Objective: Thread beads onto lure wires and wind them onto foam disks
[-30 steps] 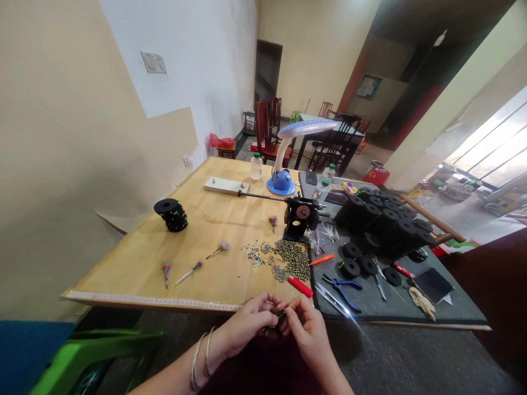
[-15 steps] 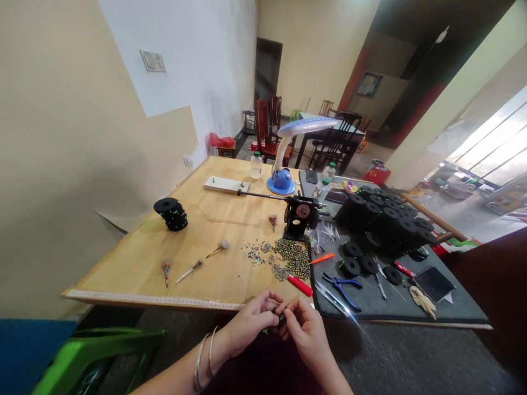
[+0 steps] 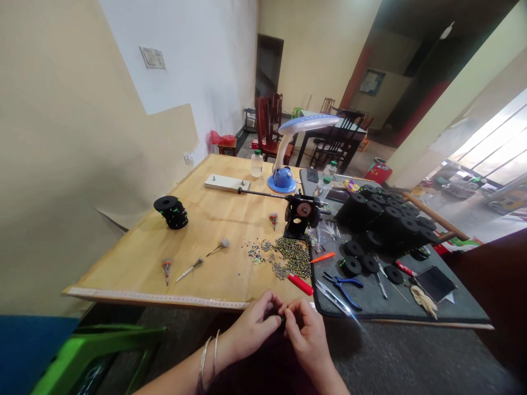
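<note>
Just below the near edge of the wooden table [image 3: 206, 219], my left hand [image 3: 253, 326] and my right hand [image 3: 307, 332] meet, fingers pinched together around a small dark object [image 3: 282, 319] that is mostly hidden between them. Bangles circle my left wrist. Nearest on the table lie a red lighter [image 3: 300, 284], a pile of small beads [image 3: 288, 262] and silver snips [image 3: 331, 296].
A black hand-crank winder [image 3: 302, 216] stands mid-table by a blue desk lamp [image 3: 284, 170]. A heap of black spools [image 3: 387, 222] and blue pliers [image 3: 343, 284] lie on a grey mat [image 3: 453, 312] at right. A spool stack [image 3: 171, 213] stands at left. Chairs are behind.
Both hands stay pinched together on the small object and have shifted slightly lower and to the right; the view tilted a little.
</note>
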### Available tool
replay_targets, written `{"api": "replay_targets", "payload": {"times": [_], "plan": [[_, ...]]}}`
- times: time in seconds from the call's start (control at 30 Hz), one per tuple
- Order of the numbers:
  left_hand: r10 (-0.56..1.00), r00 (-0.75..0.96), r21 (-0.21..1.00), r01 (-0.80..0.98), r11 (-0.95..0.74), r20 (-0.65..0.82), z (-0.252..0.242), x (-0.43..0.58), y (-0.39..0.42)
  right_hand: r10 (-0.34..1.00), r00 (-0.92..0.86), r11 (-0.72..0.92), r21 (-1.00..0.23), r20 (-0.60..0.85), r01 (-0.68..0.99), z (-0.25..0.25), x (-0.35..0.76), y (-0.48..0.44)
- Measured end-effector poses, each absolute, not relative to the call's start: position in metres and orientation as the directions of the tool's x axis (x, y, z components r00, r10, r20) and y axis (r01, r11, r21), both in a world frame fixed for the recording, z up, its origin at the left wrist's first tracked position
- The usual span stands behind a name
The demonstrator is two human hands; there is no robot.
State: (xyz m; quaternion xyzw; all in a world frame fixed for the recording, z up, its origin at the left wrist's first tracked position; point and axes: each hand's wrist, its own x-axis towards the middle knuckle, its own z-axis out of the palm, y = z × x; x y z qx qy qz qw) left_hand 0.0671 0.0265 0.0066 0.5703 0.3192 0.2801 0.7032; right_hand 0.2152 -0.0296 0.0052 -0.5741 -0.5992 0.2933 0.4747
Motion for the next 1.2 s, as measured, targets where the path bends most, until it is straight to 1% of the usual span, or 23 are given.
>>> {"api": "replay_targets", "payload": {"times": [0.13, 0.37, 0.5, 0.73, 0.9, 1.0, 1.07, 1.13, 1.2], "plan": [[0.764, 0.627, 0.982, 0.009, 0.188, -0.152, 0.004, 0.067, 0.026, 0.953, 0.116, 0.206, -0.878, 0.28, 0.431, 0.007, 0.214, -0.031], [0.745, 0.647, 0.973, -0.021, 0.23, -0.162, 0.008, 0.066, 0.029, 0.952, 0.133, 0.202, -0.894, 0.275, 0.401, 0.007, 0.21, -0.03], [0.748, 0.638, 0.965, -0.032, 0.26, -0.181, 0.012, 0.065, 0.03, 0.963, 0.143, 0.162, -0.918, 0.227, 0.362, 0.002, 0.209, -0.029], [0.783, 0.587, 0.965, -0.009, 0.263, -0.208, 0.007, 0.057, 0.03, 0.974, 0.19, 0.073, -0.969, 0.12, 0.236, 0.0, 0.211, -0.027], [0.782, 0.594, 0.965, -0.035, 0.261, -0.19, 0.006, 0.051, 0.031, 0.961, 0.259, 0.034, -0.975, 0.093, 0.22, -0.002, 0.218, -0.023], [0.784, 0.595, 0.963, -0.057, 0.264, -0.179, 0.01, 0.047, 0.032, 0.955, 0.284, 0.008, -0.967, 0.083, 0.256, -0.008, 0.22, -0.02], [0.79, 0.588, 0.96, -0.076, 0.268, -0.174, 0.012, 0.043, 0.032, 0.96, 0.265, 0.003, -0.946, 0.094, 0.324, -0.012, 0.219, -0.016], [0.801, 0.575, 0.954, -0.11, 0.278, -0.168, 0.011, 0.036, 0.033, 0.972, 0.205, 0.023, -0.91, 0.118, 0.415, -0.016, 0.216, -0.01], [0.813, 0.56, 0.944, -0.156, 0.291, -0.158, 0.009, 0.028, 0.033, 0.985, 0.107, 0.063, -0.856, 0.137, 0.514, -0.019, 0.211, -0.003]]}}
